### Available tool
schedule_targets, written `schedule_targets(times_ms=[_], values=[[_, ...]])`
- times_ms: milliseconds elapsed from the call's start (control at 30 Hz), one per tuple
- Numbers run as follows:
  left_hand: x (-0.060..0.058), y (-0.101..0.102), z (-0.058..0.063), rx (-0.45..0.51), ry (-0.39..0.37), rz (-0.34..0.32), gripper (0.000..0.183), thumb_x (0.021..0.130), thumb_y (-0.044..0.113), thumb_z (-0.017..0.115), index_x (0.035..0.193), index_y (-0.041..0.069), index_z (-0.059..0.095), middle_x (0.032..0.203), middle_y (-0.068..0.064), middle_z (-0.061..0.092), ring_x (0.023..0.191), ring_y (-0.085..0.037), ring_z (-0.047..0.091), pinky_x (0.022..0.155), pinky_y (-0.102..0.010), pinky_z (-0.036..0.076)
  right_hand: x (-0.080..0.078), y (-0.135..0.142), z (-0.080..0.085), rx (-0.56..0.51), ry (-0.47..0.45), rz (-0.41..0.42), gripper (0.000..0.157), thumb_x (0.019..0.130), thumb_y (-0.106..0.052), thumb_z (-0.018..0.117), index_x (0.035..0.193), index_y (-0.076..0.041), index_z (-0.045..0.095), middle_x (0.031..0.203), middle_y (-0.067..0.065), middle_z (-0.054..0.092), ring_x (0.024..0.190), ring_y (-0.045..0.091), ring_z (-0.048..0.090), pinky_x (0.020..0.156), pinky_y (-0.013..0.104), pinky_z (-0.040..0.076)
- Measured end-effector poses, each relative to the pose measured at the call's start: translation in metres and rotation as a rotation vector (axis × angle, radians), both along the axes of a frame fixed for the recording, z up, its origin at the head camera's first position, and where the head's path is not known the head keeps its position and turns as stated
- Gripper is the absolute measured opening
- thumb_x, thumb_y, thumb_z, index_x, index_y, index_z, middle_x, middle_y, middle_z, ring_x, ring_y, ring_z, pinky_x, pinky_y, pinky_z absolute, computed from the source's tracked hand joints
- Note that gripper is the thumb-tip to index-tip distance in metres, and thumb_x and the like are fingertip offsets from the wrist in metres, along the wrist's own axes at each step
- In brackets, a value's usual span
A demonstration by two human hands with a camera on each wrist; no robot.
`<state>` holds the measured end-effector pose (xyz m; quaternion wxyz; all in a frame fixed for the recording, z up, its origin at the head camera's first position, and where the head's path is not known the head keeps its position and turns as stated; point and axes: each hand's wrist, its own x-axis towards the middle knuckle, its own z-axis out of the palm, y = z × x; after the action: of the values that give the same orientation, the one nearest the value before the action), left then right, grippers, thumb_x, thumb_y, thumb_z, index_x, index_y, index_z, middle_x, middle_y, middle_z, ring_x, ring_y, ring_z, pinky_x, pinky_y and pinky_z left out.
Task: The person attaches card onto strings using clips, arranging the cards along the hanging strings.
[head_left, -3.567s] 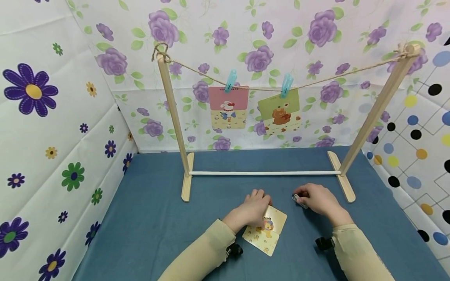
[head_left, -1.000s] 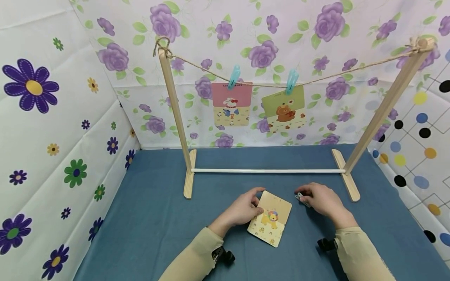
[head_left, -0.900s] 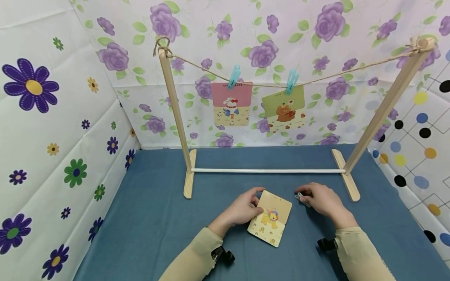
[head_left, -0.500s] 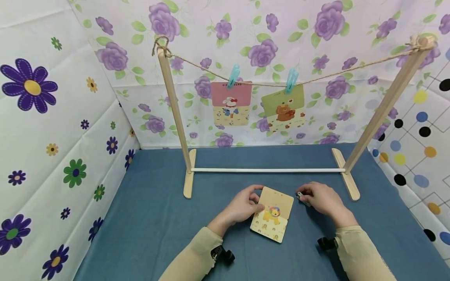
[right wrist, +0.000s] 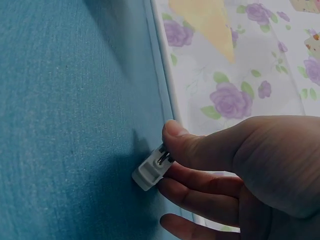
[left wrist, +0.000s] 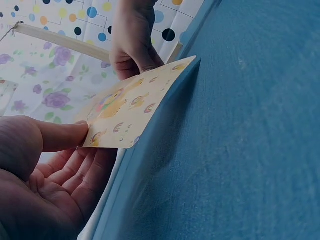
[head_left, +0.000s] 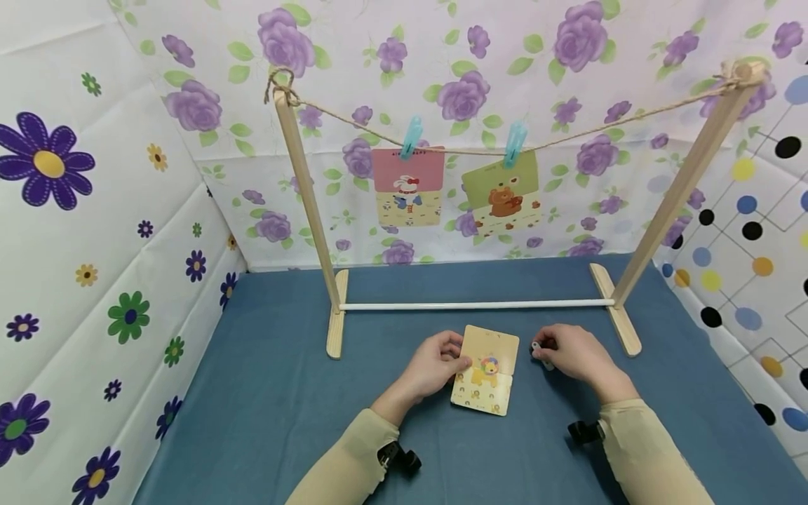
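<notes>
My left hand (head_left: 431,365) pinches the left edge of a yellow card (head_left: 486,351) with a lion printed on it. The left wrist view shows the thumb on top of that card (left wrist: 125,107) and the fingers beneath; it tilts up over the blue cloth. To the right, my right hand (head_left: 571,353) holds a small white clothespin (right wrist: 152,167) between thumb and fingers, low over the cloth. Its metal spring shows in the right wrist view. Behind, a pink rabbit card (head_left: 409,186) and a green bear card (head_left: 503,193) hang from a twine line (head_left: 467,152) by blue clothespins.
A wooden post (head_left: 307,196) on the left and another post (head_left: 688,182) on the right carry the twine. Along the cloth, a white rod (head_left: 473,306) joins their feet. Flowered fabric (head_left: 463,98) stands behind, with patterned sheets at both sides.
My left hand, earlier over the flat card, has shifted to its left edge and raised it off the cloth, turning it straighter. My right hand stays in nearly the same place with the clothespin.
</notes>
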<state>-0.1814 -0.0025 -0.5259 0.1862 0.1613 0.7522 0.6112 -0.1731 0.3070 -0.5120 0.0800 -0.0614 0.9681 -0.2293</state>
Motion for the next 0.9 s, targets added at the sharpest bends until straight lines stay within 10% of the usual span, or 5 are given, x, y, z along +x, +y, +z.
schedule_targets(times_ms=[567,900], values=[[0.0001,-0.0005,-0.0032,0.016,-0.003,0.006,0.024,0.102,0.008,0.074,0.125,0.005,0.067,0.096,-0.003,0.073,0.076,-0.016,0.068,0.065,-0.036,0.054,0.0031,0.0005,0.0050,-0.065,-0.001,-0.064,0.013,0.101,-0.020,0.078,0.111,-0.012,0.078,0.105,0.009,0.077,0.081,0.016,0.070,0.071,0.043,0.058],[0.0001,-0.0003,-0.0016,0.019,0.003,0.016,0.023,0.102,0.007,0.074,0.124,0.005,0.067,0.095,-0.003,0.073,0.077,-0.017,0.069,0.068,-0.042,0.057,0.0053,0.0022,0.0051,-0.050,0.009,-0.055,0.046,0.101,-0.025,0.078,0.139,-0.001,0.068,0.116,0.018,0.074,0.098,0.032,0.072,0.077,0.050,0.059]])
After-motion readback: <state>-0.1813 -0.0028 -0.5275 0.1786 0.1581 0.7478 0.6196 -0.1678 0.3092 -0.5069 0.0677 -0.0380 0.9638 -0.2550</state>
